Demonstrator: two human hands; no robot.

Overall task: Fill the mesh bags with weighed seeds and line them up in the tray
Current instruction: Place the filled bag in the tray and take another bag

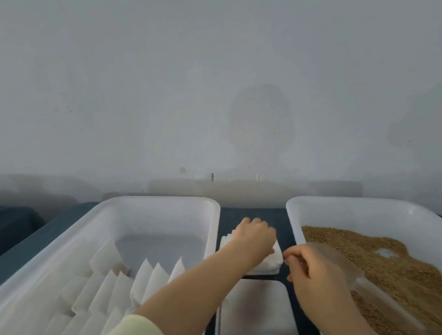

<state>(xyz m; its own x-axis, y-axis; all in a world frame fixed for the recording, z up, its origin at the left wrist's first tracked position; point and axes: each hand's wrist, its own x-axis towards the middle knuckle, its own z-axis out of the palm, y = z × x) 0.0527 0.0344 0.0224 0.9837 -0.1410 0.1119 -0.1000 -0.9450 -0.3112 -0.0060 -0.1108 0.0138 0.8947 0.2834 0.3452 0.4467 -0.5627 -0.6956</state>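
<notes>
Bags of white mesh (267, 265) lie in a flat stack on the counter (251, 212), between the big tray (162, 201) and the seed tray (332, 200), just beyond the scale (256, 318). The left grip (255, 236) is curled down onto the stack, apparently pinching the top bag. The right grip (314, 273) hangs over a clear scoop (373, 288) lying in the seeds (383, 258); I cannot tell whether it holds anything. The bags look light, limp and clingy, so a pinch at one corner, peeling upward, should free a single one.
</notes>
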